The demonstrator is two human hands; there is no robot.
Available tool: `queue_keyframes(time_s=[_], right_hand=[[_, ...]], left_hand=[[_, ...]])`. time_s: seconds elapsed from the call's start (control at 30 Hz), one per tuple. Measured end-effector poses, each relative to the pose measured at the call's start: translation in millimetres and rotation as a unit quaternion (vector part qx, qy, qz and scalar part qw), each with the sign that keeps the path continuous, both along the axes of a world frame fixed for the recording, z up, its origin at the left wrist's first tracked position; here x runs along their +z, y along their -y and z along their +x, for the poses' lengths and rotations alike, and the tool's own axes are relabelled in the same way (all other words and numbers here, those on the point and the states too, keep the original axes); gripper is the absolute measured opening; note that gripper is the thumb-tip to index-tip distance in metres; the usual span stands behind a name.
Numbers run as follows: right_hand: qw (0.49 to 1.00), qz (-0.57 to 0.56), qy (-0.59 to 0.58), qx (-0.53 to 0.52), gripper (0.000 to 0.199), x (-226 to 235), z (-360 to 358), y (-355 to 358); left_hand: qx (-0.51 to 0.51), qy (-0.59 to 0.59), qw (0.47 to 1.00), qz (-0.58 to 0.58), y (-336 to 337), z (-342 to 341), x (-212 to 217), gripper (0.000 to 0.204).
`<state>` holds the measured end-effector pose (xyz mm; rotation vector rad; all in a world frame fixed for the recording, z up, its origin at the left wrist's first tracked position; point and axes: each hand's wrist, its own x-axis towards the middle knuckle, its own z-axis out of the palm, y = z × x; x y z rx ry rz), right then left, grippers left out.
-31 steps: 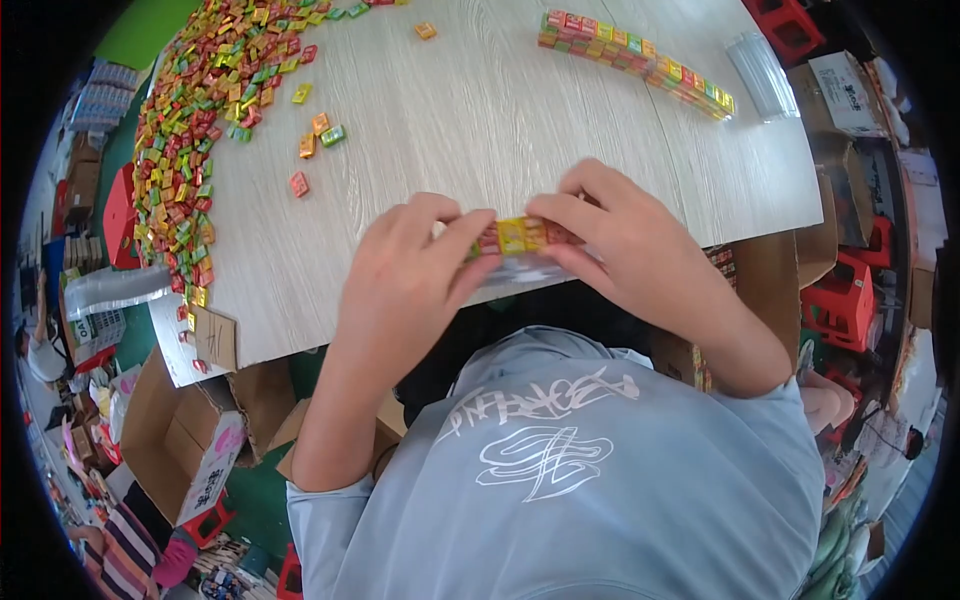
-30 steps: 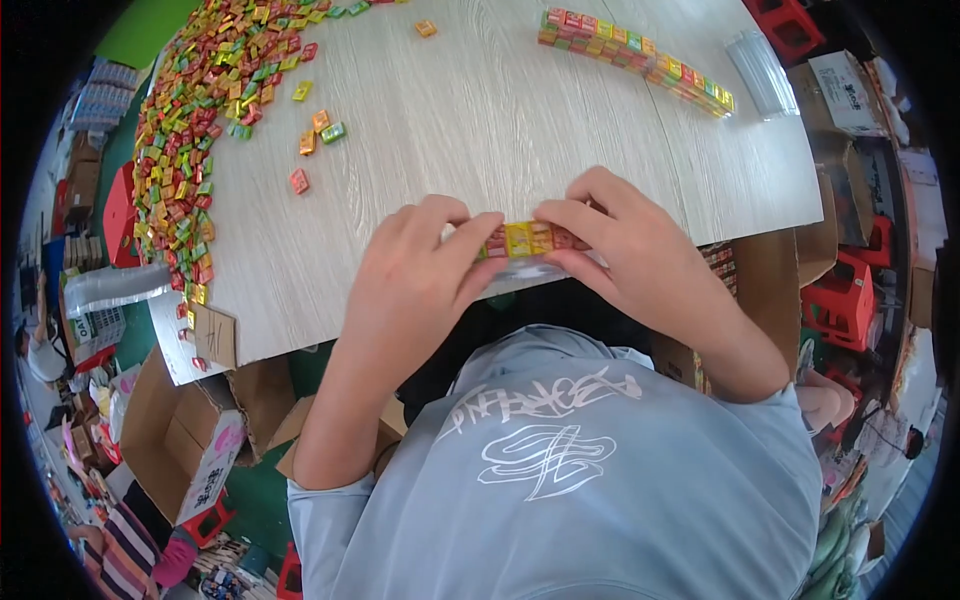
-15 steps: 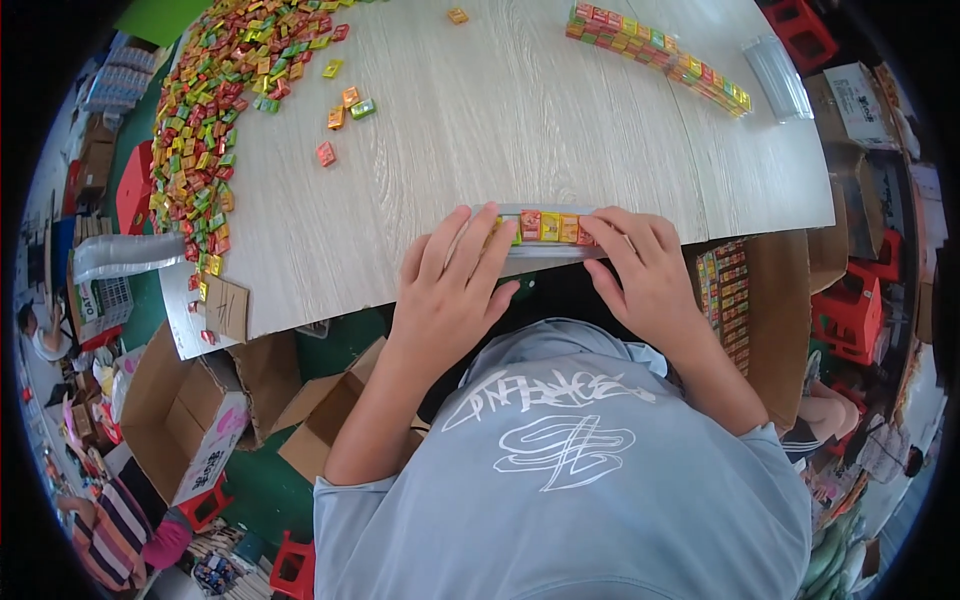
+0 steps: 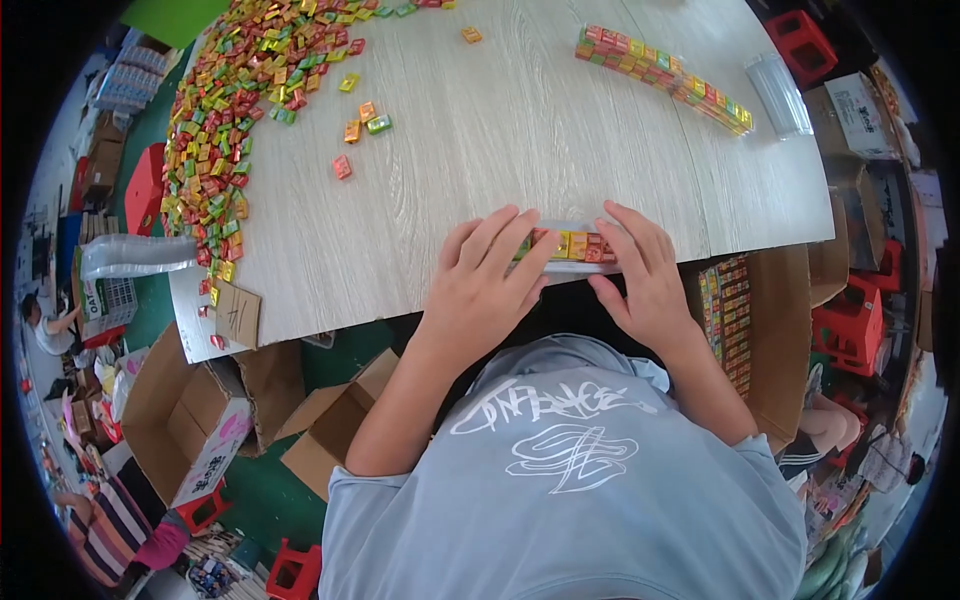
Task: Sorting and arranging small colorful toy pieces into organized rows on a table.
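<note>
Far to our left a wide heap of wrapped candies (image 4: pixel 225 110) in red, yellow, green and orange banks along the curved edge of the pale wood-grain table (image 4: pixel 480 150), with a few loose pieces (image 4: pixel 362 118) strayed toward the middle, within reach for picking. At the near edge we press our left hand (image 4: pixel 485 285) flat, fingers spread, over the left end of a clear plastic tray filled with a row of candies (image 4: pixel 578 246); the palm bears down rather than closing round it, seemingly to keep the row level. Our right hand (image 4: pixel 645 280) mirrors it on the right end, fingers splayed and resting on top, so the tray sits pinned between both hands against the table's front edge. Farther right, near the far edge, a finished row of candies (image 4: pixel 665 75) lies aslant, with an empty clear tray (image 4: pixel 780 95) just beside it. An open cardboard box holding packed rows (image 4: pixel 730 315) stands below the table at our right.
</note>
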<state>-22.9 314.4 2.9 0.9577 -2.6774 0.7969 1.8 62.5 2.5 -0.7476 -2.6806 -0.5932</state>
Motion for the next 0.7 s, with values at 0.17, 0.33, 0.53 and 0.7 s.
queue_keyframes(time_s=[0.17,0.33,0.53,0.7], right_hand=[[0.998,0.026,0.035,0.038,0.062,10.4,-8.2,8.8],[0.998,0.014,0.032,0.049,0.058,7.1,-11.7,10.4],[0.996,-0.016,0.067,0.047,0.053,19.1,-15.5,14.0],[0.992,-0.019,0.099,0.073,0.047,20.2,-26.6,18.7]], left_hand=[[0.007,0.007,0.999,0.031,-1.1,-1.0,1.8,0.051],[0.023,0.028,0.998,0.049,-0.7,-4.0,-2.6,0.052],[0.024,-0.007,0.999,0.045,-2.7,-5.2,-3.1,0.053],[0.014,0.019,0.999,0.038,-2.2,-8.2,0.0,0.054]])
